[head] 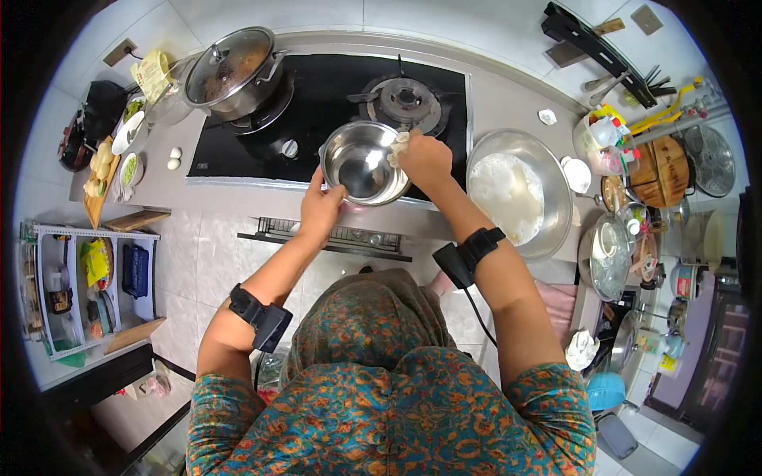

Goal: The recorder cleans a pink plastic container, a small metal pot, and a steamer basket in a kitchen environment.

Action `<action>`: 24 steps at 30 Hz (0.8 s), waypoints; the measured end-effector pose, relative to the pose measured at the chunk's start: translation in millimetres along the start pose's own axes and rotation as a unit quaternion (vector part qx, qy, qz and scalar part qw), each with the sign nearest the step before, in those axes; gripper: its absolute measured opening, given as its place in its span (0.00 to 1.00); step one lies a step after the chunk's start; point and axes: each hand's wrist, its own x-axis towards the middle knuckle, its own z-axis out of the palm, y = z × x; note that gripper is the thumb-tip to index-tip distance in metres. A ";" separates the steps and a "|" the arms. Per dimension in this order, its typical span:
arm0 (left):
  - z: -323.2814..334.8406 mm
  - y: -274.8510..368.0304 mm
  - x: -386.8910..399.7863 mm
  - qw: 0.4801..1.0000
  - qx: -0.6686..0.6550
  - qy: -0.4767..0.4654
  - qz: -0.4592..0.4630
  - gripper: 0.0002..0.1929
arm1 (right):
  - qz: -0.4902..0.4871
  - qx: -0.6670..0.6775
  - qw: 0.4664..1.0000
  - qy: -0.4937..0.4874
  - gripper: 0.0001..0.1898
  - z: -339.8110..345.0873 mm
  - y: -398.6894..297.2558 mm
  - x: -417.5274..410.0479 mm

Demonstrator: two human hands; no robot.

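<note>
A shiny stainless-steel pot or bowl (361,162) is held over the front edge of the black gas hob (321,89). My left hand (322,205) grips its near left rim with the thumb and fingers. At its right rim my right hand (424,159) is closed on a pale, crumpled cloth (397,149), which lies against the metal. Right beside that hand stands a large metal basin (553,226) of cloudy, foamy liquid. On the left burner sits a steel pot with a glass lid (229,65), brown food showing through it. The right burner (407,98) has nothing on it.
Left on the counter are two pale round items (174,159), a white bowl (129,134), a bowl of chopped green food (131,170) and a wooden board (95,202). A knife rack (598,53) hangs at the upper right. A glass-lidded pot (608,256) stands at the right.
</note>
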 end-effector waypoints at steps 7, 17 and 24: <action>-16.6 29.8 22.1 0.960 0.251 0.018 0.125 0.34 | -0.109 -0.029 0.993 0.047 0.13 12.9 7.3 18.5; -13.0 54.6 41.1 0.900 0.389 -0.035 0.196 0.30 | -0.377 0.029 0.913 0.150 0.11 5.3 -12.6 53.1; 4.1 60.7 34.7 0.863 0.416 0.037 0.284 0.25 | -0.096 0.025 0.992 0.078 0.12 8.4 8.1 29.1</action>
